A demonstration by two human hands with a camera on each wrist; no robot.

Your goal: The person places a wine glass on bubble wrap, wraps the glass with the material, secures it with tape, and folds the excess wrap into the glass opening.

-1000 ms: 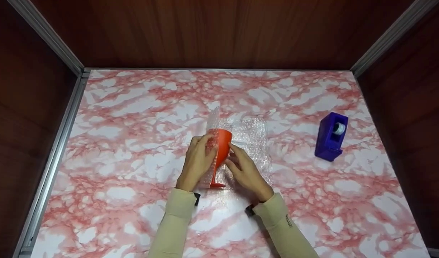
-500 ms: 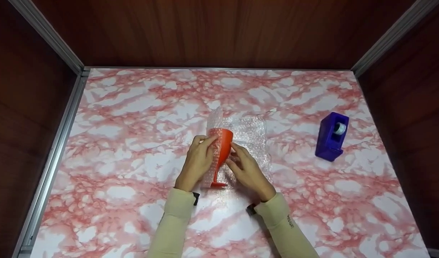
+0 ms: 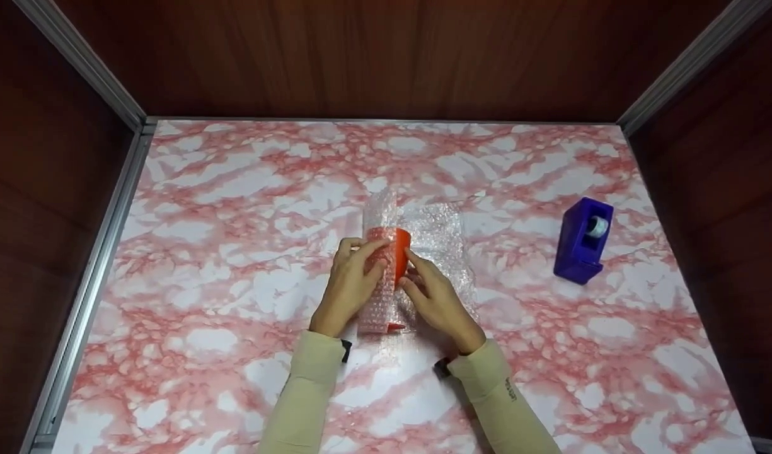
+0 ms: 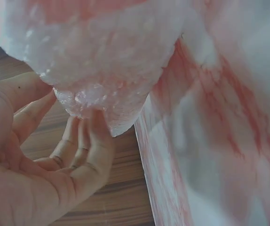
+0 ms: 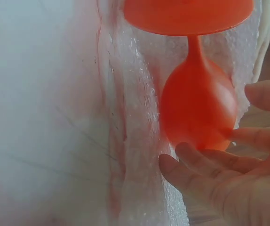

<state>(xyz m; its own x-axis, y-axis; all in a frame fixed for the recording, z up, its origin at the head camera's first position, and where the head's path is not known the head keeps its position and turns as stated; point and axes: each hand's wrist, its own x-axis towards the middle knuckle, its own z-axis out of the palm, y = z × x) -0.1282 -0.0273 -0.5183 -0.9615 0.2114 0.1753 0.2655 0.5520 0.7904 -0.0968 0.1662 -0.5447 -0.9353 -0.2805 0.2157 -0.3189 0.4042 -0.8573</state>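
An orange goblet (image 3: 403, 252) lies on its side on a sheet of bubble wrap (image 3: 436, 227), its foot toward the near side. One flap of the wrap is folded over the goblet's left part, so the stem is mostly hidden in the head view. My left hand (image 3: 351, 284) grips this flap; in the left wrist view the bubble wrap (image 4: 97, 52) sits between thumb and fingers. From the right, my right hand (image 3: 436, 299) holds the bowl. The right wrist view shows the goblet (image 5: 196, 103) with its bowl against curved fingers (image 5: 210, 162), the thumb apart.
A purple tape dispenser (image 3: 581, 243) with a roll of clear tape stands on the right of the marbled red and white table (image 3: 234, 170). Dark wood panels (image 3: 386, 57) with metal edging enclose the back and both sides.
The left hand has brought the bubble wrap flap rightward over the goblet, covering the stem and more of the bowl. The right hand has stayed at the bowl, nearly still.
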